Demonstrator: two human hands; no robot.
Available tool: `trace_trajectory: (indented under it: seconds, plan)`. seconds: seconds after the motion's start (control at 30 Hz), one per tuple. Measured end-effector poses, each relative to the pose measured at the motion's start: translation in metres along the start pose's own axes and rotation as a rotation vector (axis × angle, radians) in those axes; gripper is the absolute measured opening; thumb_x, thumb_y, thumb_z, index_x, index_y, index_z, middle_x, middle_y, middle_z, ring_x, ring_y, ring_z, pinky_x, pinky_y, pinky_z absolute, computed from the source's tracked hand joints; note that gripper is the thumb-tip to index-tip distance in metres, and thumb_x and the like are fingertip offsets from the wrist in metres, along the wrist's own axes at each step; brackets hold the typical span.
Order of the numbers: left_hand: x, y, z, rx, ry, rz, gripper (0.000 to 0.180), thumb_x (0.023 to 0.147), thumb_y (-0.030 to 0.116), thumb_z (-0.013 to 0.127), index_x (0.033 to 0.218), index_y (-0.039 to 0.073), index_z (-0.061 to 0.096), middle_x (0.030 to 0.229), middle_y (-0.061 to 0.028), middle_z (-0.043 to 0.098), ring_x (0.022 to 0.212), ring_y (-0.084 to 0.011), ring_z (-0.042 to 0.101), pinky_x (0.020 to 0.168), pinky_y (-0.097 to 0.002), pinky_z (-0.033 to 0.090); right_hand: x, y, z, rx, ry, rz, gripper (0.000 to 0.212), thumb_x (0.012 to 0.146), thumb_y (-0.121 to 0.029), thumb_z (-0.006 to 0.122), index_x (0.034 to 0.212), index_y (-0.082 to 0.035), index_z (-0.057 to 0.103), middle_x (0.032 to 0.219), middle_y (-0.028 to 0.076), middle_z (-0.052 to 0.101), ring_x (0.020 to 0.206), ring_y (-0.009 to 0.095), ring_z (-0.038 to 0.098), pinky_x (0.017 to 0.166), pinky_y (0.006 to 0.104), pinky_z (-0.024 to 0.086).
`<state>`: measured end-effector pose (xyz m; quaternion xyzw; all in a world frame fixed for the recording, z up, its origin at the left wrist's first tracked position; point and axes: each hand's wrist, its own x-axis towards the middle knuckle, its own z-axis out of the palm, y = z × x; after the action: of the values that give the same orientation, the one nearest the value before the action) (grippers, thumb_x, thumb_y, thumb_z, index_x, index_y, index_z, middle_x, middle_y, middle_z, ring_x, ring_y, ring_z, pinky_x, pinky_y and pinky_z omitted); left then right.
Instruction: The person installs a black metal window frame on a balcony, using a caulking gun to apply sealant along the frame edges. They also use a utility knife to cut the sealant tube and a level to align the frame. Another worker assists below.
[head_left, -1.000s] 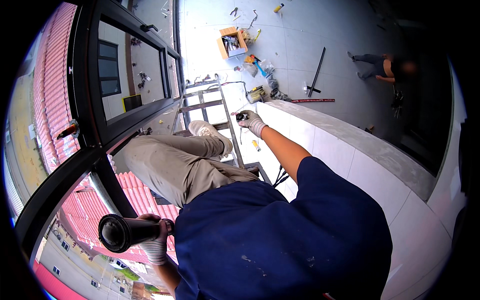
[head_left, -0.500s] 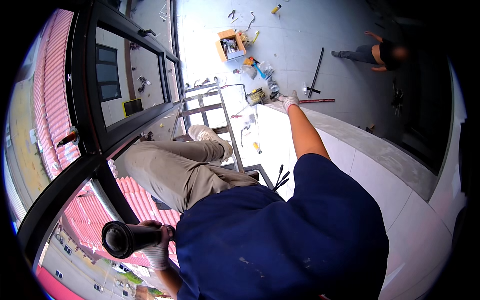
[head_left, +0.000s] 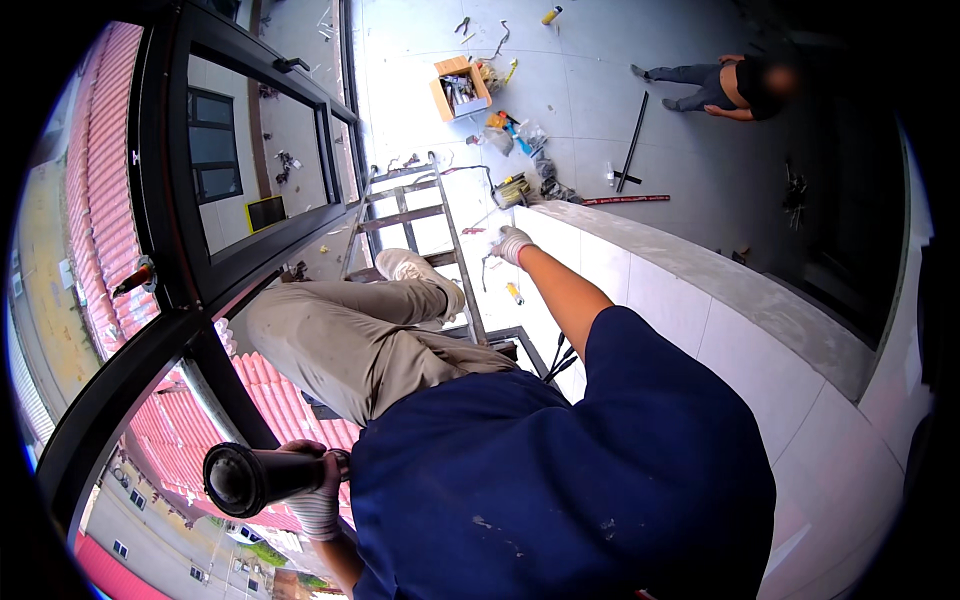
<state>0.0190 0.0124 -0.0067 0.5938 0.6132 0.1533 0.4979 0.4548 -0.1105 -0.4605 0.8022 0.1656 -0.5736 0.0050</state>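
Note:
My left hand (head_left: 318, 497), in a striped work glove, is wrapped round the narrow part of a black cylindrical fixture (head_left: 275, 473). A rounded dark dome closes the fixture's wide end, which points to the left beside the window frame (head_left: 105, 385). My right hand (head_left: 512, 245), also gloved, is held out ahead over the floor, apart from the ledge; its fingers look stretched out and nothing shows in them. Between my hands are my bent leg (head_left: 325, 335) in beige trousers and my light shoe (head_left: 425, 280) on a metal ladder (head_left: 455, 235).
A pale tiled half wall with a grey ledge (head_left: 690, 262) runs along my right. On the floor lie an open cardboard box (head_left: 448, 95) of parts, a cable reel (head_left: 511, 191), plastic bags and a long black bar (head_left: 632, 140). Another person (head_left: 735, 85) stands at the far right. Pink roof tiles (head_left: 105, 170) show outside.
My right hand has left the end of the ledge and moved left and nearer. The other person has shifted left and lowered their arms. My left hand holds the fixture as before.

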Motion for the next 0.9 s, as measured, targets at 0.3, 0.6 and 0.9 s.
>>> trace_trajectory:
  seconds: [0.3, 0.6, 0.9]
  plan:
    - [-0.005, -0.002, 0.004, -0.025, -0.02, -0.017, 0.037, 0.078, -0.008, 0.071, 0.109, 0.002, 0.054, 0.094, -0.0084, 0.06, 0.078, -0.0171, 0.064, 0.073, -0.031, 0.056, -0.044, -0.038, 0.001, -0.119, -0.098, -0.237, 0.075, 0.078, -0.027, 0.077, 0.144, -0.003, 0.05, 0.141, 0.02, 0.057, 0.127, 0.033, 0.058, 0.109, 0.0364, 0.046]
    - [-0.005, -0.008, 0.0, -0.073, 0.011, -0.075, 0.037, 0.077, -0.007, 0.073, 0.109, 0.003, 0.055, 0.094, -0.0079, 0.061, 0.08, -0.0166, 0.063, 0.073, -0.0309, 0.056, -0.076, -0.118, 0.005, -0.029, 0.019, -0.559, 0.066, 0.083, -0.027, 0.074, 0.139, 0.0, 0.053, 0.115, 0.018, 0.071, 0.104, 0.03, 0.07, 0.094, 0.0357, 0.054]
    - [-0.016, -0.013, -0.005, -0.057, 0.063, -0.071, 0.036, 0.076, -0.005, 0.074, 0.106, 0.005, 0.056, 0.093, -0.0053, 0.06, 0.084, -0.0153, 0.059, 0.079, -0.0299, 0.052, -0.234, -0.239, 0.003, 0.213, -0.181, -0.989, 0.056, 0.087, -0.029, 0.068, 0.135, -0.003, 0.057, 0.12, 0.02, 0.069, 0.111, 0.033, 0.067, 0.098, 0.0392, 0.052]
